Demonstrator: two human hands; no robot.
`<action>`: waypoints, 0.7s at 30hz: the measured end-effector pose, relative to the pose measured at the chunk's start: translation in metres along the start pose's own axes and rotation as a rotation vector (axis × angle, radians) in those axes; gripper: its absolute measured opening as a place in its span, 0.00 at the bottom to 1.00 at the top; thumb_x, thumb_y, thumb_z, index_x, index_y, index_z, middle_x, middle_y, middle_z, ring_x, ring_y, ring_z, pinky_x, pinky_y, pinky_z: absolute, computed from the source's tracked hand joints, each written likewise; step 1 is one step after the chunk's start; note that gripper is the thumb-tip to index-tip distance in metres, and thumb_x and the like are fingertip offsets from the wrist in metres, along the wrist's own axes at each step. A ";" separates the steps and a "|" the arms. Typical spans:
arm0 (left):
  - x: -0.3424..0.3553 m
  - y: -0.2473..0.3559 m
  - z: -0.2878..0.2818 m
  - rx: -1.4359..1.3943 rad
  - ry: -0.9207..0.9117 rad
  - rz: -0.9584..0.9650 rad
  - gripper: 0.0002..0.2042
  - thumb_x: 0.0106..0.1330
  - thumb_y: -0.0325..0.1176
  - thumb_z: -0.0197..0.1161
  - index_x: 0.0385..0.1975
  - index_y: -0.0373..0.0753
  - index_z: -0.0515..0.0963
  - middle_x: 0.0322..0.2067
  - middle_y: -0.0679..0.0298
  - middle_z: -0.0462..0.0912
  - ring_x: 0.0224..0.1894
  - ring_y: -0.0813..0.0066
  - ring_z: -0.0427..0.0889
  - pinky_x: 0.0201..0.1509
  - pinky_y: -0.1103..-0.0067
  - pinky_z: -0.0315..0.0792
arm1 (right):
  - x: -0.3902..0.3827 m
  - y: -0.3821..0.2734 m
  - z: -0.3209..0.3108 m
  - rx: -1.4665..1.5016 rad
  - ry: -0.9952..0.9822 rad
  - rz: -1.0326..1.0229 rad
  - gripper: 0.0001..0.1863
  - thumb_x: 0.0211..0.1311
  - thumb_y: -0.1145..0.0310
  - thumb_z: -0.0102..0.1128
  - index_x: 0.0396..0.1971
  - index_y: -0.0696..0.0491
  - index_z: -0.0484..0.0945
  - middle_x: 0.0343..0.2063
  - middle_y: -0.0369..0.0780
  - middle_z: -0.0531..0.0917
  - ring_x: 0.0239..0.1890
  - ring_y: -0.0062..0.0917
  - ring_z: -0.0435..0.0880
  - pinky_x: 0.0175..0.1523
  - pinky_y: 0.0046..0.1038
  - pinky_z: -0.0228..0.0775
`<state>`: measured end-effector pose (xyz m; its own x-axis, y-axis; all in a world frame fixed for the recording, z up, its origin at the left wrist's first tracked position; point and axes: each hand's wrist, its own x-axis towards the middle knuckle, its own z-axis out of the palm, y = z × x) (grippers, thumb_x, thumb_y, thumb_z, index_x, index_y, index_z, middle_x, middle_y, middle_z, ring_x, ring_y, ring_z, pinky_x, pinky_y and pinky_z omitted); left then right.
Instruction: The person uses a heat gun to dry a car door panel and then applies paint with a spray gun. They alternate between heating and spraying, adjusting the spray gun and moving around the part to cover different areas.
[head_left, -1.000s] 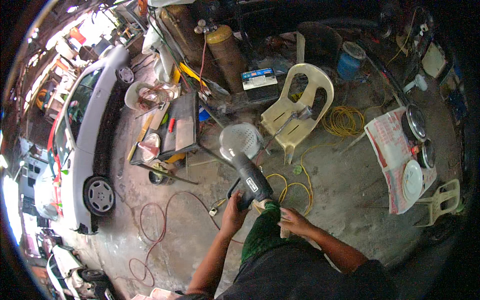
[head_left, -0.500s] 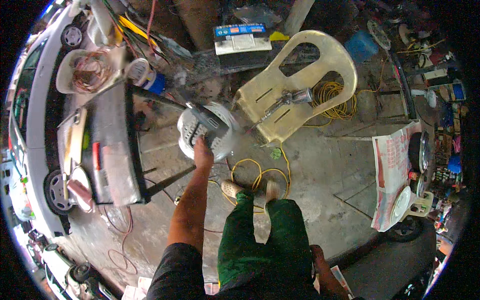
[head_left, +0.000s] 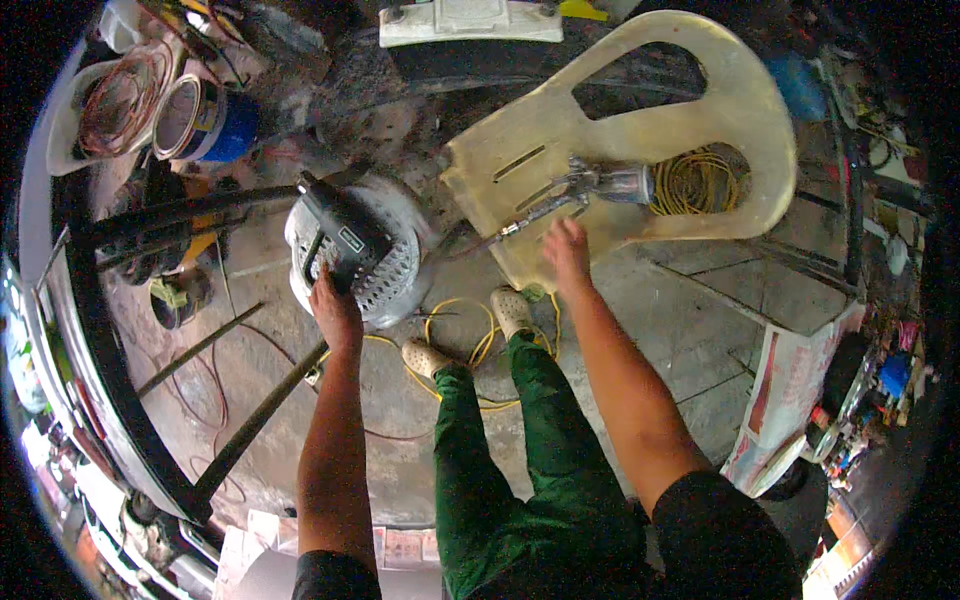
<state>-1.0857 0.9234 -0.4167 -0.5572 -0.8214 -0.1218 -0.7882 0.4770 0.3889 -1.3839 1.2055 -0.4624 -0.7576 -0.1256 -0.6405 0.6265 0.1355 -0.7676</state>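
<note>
So the black tool [head_left: 345, 238] is found right over the white stool [head_left: 396, 284], with the left grip [head_left: 337, 312] wrapped round its handle. Whether the weight is taken by the stool or by the arm can't really be made out from above. A hard, stiff plastic body is suggested by the look of it, probably middling in weight and a bit front-heavy thanks to that long barrel, so the looped handle seems the right place to be held. If the barrel were grabbed instead, the smooth casing might be a little slippery.

The spray gun [head_left: 598, 185] is seen lying on its side across the chair [head_left: 612, 138], with its metal cup pointed toward the backrest. The right grip [head_left: 568, 258] is placed just short of it; nothing is seen in it, but how wide the fingers are spread can't be told through the blur. The gun looks like rigid metal, heavier at the cup end, and probably slick if any residue is left on it. Best held by the handle, with the cup kept supported. The thin front end should be treated as the fragile bit.
</note>
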 end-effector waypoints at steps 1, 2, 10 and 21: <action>0.002 0.005 -0.001 0.031 0.026 0.002 0.28 0.62 0.25 0.56 0.64 0.32 0.62 0.55 0.46 0.74 0.60 0.46 0.70 0.66 0.60 0.62 | 0.024 -0.003 0.017 0.096 0.045 0.038 0.30 0.60 0.48 0.66 0.53 0.52 0.68 0.44 0.38 0.78 0.48 0.27 0.76 0.50 0.33 0.72; 0.003 0.010 -0.002 0.108 0.013 -0.024 0.29 0.61 0.26 0.58 0.65 0.32 0.62 0.56 0.47 0.74 0.61 0.47 0.69 0.67 0.60 0.61 | 0.047 -0.007 0.029 0.122 0.093 0.096 0.28 0.61 0.51 0.65 0.55 0.51 0.68 0.45 0.39 0.77 0.45 0.28 0.77 0.48 0.34 0.73; -0.081 0.084 0.017 -0.139 0.125 -0.266 0.38 0.54 0.26 0.69 0.67 0.34 0.58 0.64 0.40 0.61 0.66 0.39 0.59 0.71 0.58 0.55 | 0.090 -0.001 0.024 0.369 -0.083 0.154 0.10 0.66 0.67 0.58 0.40 0.52 0.67 0.32 0.38 0.73 0.42 0.36 0.82 0.46 0.40 0.77; -0.394 0.184 -0.009 -0.503 -0.516 -0.664 0.30 0.60 0.33 0.64 0.63 0.35 0.63 0.61 0.40 0.64 0.61 0.40 0.67 0.64 0.59 0.66 | -0.086 -0.134 -0.037 -0.449 -0.139 -0.235 0.17 0.67 0.67 0.53 0.52 0.58 0.75 0.46 0.38 0.80 0.43 0.24 0.79 0.55 0.28 0.70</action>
<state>-1.0091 1.3317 -0.2890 -0.1808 -0.5798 -0.7944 -0.8458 -0.3205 0.4265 -1.4098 1.2347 -0.3036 -0.8175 -0.3285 -0.4730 0.2795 0.4918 -0.8246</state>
